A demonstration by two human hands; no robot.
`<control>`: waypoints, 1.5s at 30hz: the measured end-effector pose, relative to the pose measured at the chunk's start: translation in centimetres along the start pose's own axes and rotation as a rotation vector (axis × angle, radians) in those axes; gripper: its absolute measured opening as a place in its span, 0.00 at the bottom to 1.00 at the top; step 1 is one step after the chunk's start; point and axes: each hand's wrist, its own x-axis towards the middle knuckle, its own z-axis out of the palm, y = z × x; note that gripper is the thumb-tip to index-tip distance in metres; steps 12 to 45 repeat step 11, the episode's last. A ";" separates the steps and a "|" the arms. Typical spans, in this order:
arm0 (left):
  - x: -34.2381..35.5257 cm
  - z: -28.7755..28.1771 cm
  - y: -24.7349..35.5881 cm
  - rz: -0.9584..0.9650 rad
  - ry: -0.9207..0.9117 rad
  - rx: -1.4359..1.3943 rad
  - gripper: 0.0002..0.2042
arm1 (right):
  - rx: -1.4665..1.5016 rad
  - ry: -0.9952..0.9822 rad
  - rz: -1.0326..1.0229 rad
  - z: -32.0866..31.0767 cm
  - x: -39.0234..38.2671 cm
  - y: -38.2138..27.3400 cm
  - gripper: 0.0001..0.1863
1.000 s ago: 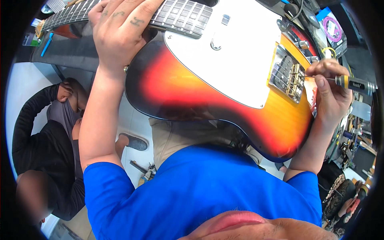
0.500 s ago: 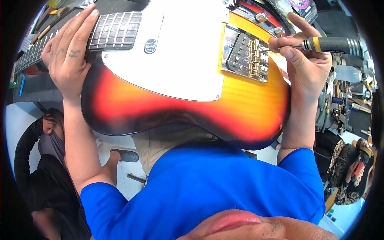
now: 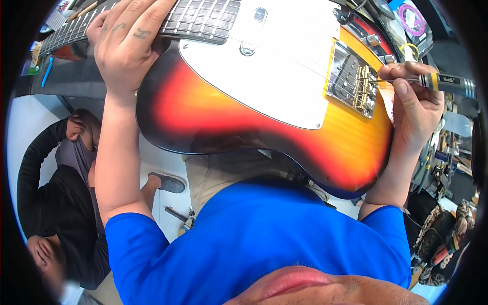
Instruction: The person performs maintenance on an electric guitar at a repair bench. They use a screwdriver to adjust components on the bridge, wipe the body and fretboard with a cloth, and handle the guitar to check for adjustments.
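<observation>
A sunburst electric guitar (image 3: pixel 351 152) with a white pickguard (image 3: pixel 274 66) lies face up in front of me. Its fretted neck (image 3: pixel 195 20) runs off to the upper left, and my left hand (image 3: pixel 127 48) is closed around it near the body. At the other end, my right hand (image 3: pixel 419 104) pinches a thin screwdriver (image 3: pixel 452 84) with a dark grey, yellow-banded handle. The blade points left and its tip meets the saddles of the metal bridge (image 3: pixel 366 91). Whether the tip sits in a screw is too small to tell.
Behind the guitar is a dark bench top (image 3: pixel 86 76) with a second sunburst guitar (image 3: pixel 363 30) at the upper right. Cluttered tools and a clear container (image 3: pixel 457 124) stand at the right. A seated person in black (image 3: pixel 66 203) is at the left, another person (image 3: pixel 442 239) at the lower right.
The guitar and both hands now appear farther right, with the guitar body's right end tilted lower. My right fingers have curled in closer around the screwdriver. Its tip stays at the bridge.
</observation>
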 end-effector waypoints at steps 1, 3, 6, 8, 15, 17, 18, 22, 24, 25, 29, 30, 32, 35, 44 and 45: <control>0.0 -0.2 0.1 0.002 -0.006 0.006 0.18 | 0.008 -0.002 0.000 -0.1 0.1 0.5 0.23; 0.1 -0.4 0.3 -0.013 -0.030 -0.007 0.18 | -0.010 0.018 -0.048 -0.3 0.3 1.0 0.22; -0.6 0.2 -0.5 -0.016 -0.022 -0.004 0.18 | -0.023 -0.059 -0.046 -0.8 0.2 0.4 0.22; -0.3 0.4 -0.2 -0.015 0.015 -0.014 0.18 | -0.062 -0.027 -0.035 -0.9 0.2 -0.1 0.23; -1.0 -0.2 -0.8 -0.005 -0.057 0.047 0.20 | -0.096 0.084 0.002 -1.3 -0.3 0.2 0.27; -1.0 -0.2 -0.8 -0.005 -0.057 0.047 0.20 | -0.096 0.084 0.002 -1.3 -0.3 0.2 0.27; -1.0 -0.2 -0.8 -0.005 -0.057 0.047 0.20 | -0.096 0.084 0.002 -1.3 -0.3 0.2 0.27; -1.0 -0.2 -0.8 -0.005 -0.057 0.047 0.20 | -0.096 0.084 0.002 -1.3 -0.3 0.2 0.27; -1.0 -0.2 -0.8 -0.005 -0.057 0.047 0.20 | -0.096 0.084 0.002 -1.3 -0.3 0.2 0.27; -1.0 -0.2 -0.8 -0.005 -0.057 0.047 0.20 | -0.096 0.084 0.002 -1.3 -0.3 0.2 0.27; -1.0 -0.2 -0.8 -0.005 -0.057 0.047 0.20 | -0.096 0.084 0.002 -1.3 -0.3 0.2 0.27; -1.0 -0.2 -0.8 -0.005 -0.057 0.047 0.20 | -0.096 0.084 0.002 -1.3 -0.3 0.2 0.27; -1.0 -0.2 -0.8 -0.005 -0.057 0.047 0.20 | -0.096 0.084 0.002 -1.3 -0.3 0.2 0.27; -1.0 -0.2 -0.8 -0.005 -0.057 0.047 0.20 | -0.096 0.084 0.002 -1.3 -0.3 0.2 0.27; -1.0 -0.2 -0.8 -0.005 -0.057 0.047 0.20 | -0.096 0.084 0.002 -1.3 -0.3 0.2 0.27; -1.0 -0.2 -0.8 -0.005 -0.057 0.047 0.20 | -0.096 0.084 0.002 -1.3 -0.3 0.2 0.27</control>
